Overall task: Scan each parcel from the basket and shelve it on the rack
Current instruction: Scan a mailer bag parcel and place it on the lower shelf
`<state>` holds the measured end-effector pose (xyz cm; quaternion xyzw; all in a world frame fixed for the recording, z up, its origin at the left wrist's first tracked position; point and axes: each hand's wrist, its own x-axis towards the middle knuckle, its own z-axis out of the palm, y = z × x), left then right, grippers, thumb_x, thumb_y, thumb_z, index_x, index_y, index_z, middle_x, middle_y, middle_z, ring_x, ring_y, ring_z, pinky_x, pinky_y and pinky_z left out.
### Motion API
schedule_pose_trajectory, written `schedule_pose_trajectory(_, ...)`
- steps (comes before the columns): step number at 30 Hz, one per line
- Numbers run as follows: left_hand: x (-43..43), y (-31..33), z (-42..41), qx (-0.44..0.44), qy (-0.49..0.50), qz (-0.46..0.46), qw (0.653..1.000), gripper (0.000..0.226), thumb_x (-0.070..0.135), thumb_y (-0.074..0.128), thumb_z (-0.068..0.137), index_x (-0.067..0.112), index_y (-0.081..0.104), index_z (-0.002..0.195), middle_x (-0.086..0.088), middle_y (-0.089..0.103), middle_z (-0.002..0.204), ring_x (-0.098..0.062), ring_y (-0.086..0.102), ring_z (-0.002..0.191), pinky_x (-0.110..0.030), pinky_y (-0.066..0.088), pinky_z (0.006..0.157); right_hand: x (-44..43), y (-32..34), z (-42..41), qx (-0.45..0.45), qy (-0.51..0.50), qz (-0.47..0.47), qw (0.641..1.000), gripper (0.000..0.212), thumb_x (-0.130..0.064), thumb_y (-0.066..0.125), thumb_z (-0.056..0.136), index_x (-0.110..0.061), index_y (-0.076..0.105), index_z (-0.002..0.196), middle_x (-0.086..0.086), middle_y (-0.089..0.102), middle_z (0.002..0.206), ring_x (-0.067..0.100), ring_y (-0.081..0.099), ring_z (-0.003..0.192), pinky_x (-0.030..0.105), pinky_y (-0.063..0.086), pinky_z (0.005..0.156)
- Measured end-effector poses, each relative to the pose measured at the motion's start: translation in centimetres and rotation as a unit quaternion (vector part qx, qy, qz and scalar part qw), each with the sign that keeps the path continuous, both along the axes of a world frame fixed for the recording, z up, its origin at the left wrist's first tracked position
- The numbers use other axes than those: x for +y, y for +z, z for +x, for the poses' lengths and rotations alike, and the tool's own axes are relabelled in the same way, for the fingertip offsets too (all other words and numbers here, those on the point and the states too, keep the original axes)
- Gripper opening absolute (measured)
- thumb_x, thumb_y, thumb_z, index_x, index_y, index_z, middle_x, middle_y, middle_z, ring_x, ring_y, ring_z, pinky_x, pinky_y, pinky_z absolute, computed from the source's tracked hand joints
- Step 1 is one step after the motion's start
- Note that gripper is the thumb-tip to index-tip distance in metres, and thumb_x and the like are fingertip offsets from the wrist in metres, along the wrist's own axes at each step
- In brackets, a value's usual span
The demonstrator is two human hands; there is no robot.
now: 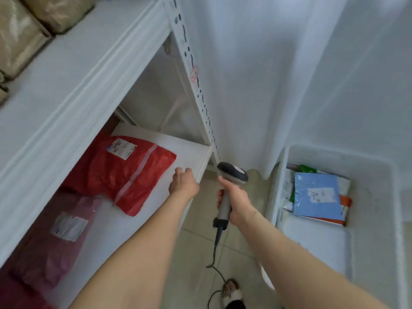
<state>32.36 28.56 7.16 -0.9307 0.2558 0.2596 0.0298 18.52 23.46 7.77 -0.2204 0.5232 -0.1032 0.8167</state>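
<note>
A red parcel (124, 172) lies shelved low on the rack (191, 152), my empty left hand (184, 182) loosely curled at the shelf's front edge. My right hand (238, 201) grips the scanner (231, 175) by its handle. Next (by my reckoning), the blue parcel (317, 197) waiting in the basket (374, 197), well apart at right, needs lifting and scanning.

Bright, even light; soft motion blur throughout, wide-angle bending at edges.

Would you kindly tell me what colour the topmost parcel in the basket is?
The topmost parcel is light blue, seen best in the head view.
</note>
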Motion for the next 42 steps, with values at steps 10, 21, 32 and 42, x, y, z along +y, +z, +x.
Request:
schedule_pose_trajectory(10, -10.7, -1.1, -17.3, 0.048, -0.102, 0.003, 0.994, 0.054, 0.021, 0.055, 0.091, 0.012, 0.038, 0.142, -0.014, 0.028, 0.146, -0.033, 0.041, 0.129, -0.039, 0.038, 0.104, -6.6, -2.2, -19.0, 0.005, -0.141, 0.114, 0.983, 0.020, -0.026, 0.069, 0.089, -0.011, 0.057, 0.084, 0.002, 0.051, 0.055, 0.014, 0.047, 0.048, 0.024, 0.044, 0.049)
schedule_pose_trajectory(21, -20.5, -9.9, -34.9, 0.217, -0.065, -0.038, 0.973, 0.057, 0.019, 0.056, 0.092, 0.007, 0.035, 0.144, -0.016, 0.038, 0.146, -0.031, 0.045, 0.129, -0.034, 0.040, 0.100, -17.1, -10.5, -35.1, 0.116, -0.252, 0.039, 0.960, 0.029, -0.029, 0.067, 0.092, -0.006, 0.055, 0.079, 0.007, 0.049, 0.059, 0.018, 0.048, 0.049, 0.030, 0.048, 0.052)
schedule_pose_trajectory(32, -24.3, -30.9, -35.5, 0.286, 0.109, -0.099, 0.947, 0.060, 0.012, 0.065, 0.088, 0.000, 0.036, 0.139, -0.011, 0.047, 0.138, -0.028, 0.050, 0.120, -0.031, 0.043, 0.089, -21.8, -31.6, -35.4, 0.155, -0.238, -0.027, 0.958, 0.027, -0.028, 0.070, 0.090, -0.008, 0.055, 0.079, 0.008, 0.052, 0.059, 0.018, 0.051, 0.049, 0.034, 0.053, 0.059)
schedule_pose_trajectory(42, -27.2, -47.4, -34.5, 0.321, 0.234, -0.173, 0.901, 0.075, 0.017, 0.078, 0.078, 0.004, 0.037, 0.140, -0.010, 0.047, 0.142, -0.026, 0.045, 0.129, -0.035, 0.039, 0.104, -23.4, -45.0, -34.8, 0.153, -0.223, -0.027, 0.962, 0.028, -0.028, 0.070, 0.089, -0.007, 0.057, 0.077, 0.007, 0.053, 0.059, 0.016, 0.052, 0.049, 0.032, 0.055, 0.059)
